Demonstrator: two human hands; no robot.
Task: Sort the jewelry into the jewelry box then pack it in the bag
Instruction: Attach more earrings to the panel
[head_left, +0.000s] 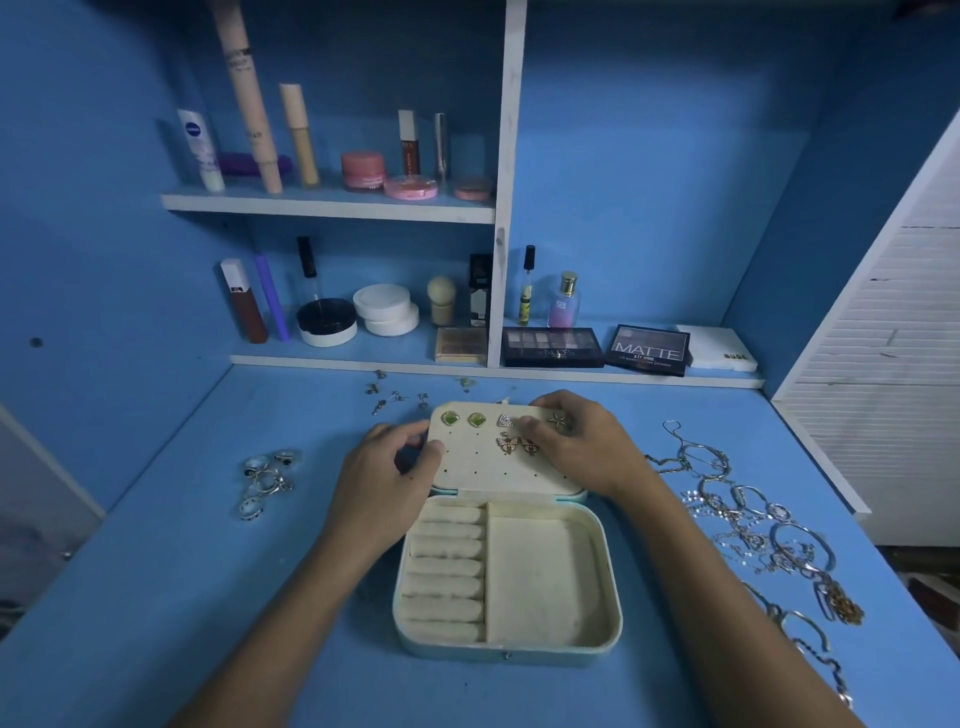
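A blue desk (208, 571) with shelves of cosmetics (332, 166) at its far side carries the open jewelry box (506, 644), which sits near the middle with its lid panel (478, 467) tilted back toward the far side. The box's near half shows ring rolls on the left and a bare compartment on the right. To the right lies a long tangle of chains and bracelets (753, 525); to the left, a small cluster of rings (265, 480); at the far side, loose earrings (395, 397). The left hand (384, 488) steadies the lid panel's left edge with curled fingers, while the right hand (576, 447) curls round its far right corner, fingertips at the triangular earring (505, 420); whether they pinch it I cannot tell. Green studs (464, 419) and butterfly earrings (517, 445) already sit in the holes. The earring-mounting step appears under way; next likely calls for fetching another loose earring and threading its post through a free hole. No bag is visible.
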